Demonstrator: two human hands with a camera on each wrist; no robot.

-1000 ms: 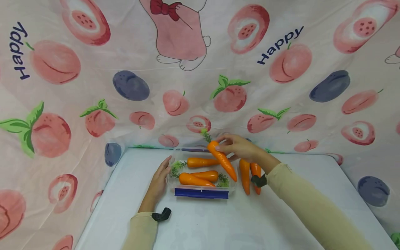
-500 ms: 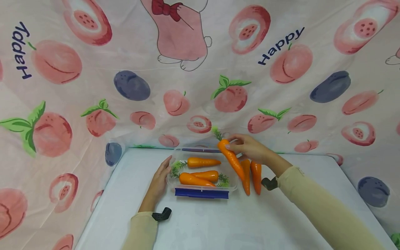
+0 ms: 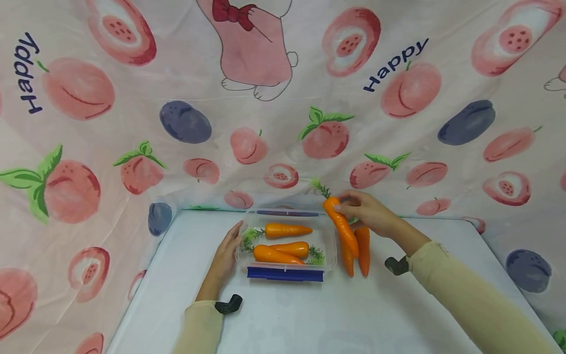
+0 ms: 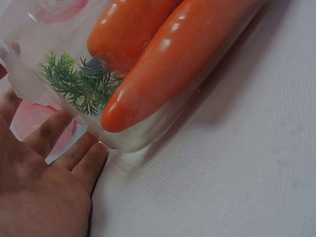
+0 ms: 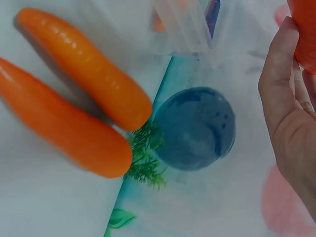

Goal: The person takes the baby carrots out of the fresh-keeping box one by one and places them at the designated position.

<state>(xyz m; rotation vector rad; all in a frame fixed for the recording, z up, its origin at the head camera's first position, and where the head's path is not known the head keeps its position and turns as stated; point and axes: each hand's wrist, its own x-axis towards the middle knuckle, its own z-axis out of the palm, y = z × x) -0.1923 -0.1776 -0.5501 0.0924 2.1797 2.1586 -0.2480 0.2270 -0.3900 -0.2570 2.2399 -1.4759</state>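
My right hand (image 3: 367,210) pinches an orange toy carrot (image 3: 342,228) near its leafy top and holds it tilted, tip down, over the table right of the box. In the right wrist view, part of this carrot (image 5: 306,37) shows beside the thumb. Two more carrots (image 3: 363,251) lie under it, side by side. My left hand (image 3: 226,250) rests against the left end of a clear plastic box (image 3: 333,246). Its fingers (image 4: 64,128) touch the box wall fairly straight in the left wrist view. Three carrots (image 3: 287,229) lie inside the box, two of them overlapping.
A blue clip flap (image 3: 285,274) hangs along the box's front side, and another clip (image 3: 283,213) is at the back. The white table (image 3: 283,314) meets a fruit-printed cloth (image 3: 265,113) just behind the box.
My right hand has carried the carrot rightward, from over the box's right end to above the two carrots on the table. The left hand and box have stayed put.
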